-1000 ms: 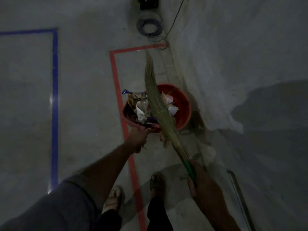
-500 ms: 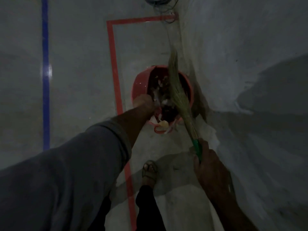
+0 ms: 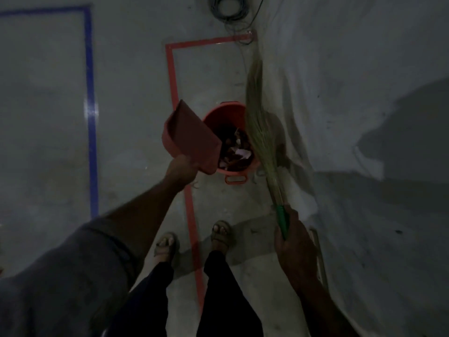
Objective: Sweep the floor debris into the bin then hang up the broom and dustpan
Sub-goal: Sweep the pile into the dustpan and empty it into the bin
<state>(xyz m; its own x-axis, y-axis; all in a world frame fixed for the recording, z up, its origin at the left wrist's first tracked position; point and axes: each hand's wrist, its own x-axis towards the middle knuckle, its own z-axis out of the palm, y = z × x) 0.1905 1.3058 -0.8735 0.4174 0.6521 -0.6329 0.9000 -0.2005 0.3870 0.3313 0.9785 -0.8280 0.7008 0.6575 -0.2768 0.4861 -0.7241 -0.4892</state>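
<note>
Head view looked down on a dim concrete floor (image 3: 126,69), smooth and grey, beside a pale wall (image 3: 352,93). One round red plastic bin (image 3: 224,113) stood near the wall, with a looped handle on its near rim and crumpled scraps of debris (image 3: 237,152) lying inside. The left hand (image 3: 181,169) gripped one flat, scoop-shaped red dustpan (image 3: 189,137), tilted with its broad mouth raised and overlapping the bin's left rim. The right hand (image 3: 294,242) was curled round the green handle of one grass broom (image 3: 258,122), whose long, thin straw bristles fanned upward across the bin's right edge. Two sandalled feet (image 3: 220,234) stood on either side of a strip of red floor tape (image 3: 171,69); one blue tape line (image 3: 91,117) ran further left. A coil of cable (image 3: 230,8) lay at the top.
</note>
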